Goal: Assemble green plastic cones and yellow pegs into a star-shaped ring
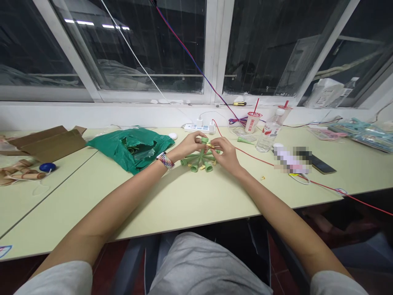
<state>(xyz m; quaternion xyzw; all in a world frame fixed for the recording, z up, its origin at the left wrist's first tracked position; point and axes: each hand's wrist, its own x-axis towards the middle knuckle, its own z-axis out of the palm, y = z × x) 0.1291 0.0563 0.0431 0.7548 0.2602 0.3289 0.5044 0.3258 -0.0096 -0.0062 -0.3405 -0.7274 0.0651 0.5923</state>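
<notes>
On the table stands a green plastic structure (194, 168) of several rods with cup-shaped ends, small yellow pieces between them. My left hand (192, 144) is closed on an upright green part (204, 140) at its top. My right hand (226, 155) pinches at a small yellow piece (210, 146) beside that part; the fingertips of both hands nearly meet. Another small yellow piece (263, 178) lies on the table to the right of my right wrist. A loose green part (245, 140) rests behind my right hand.
A torn green bag (110, 144) lies to the left, with cardboard (50, 143), wooden pieces and a blue ball (47, 167) beyond it. Right of centre stand a cup (252, 123) and bottle (266, 137), near a phone (322, 164). A red cable (260, 159) crosses the table.
</notes>
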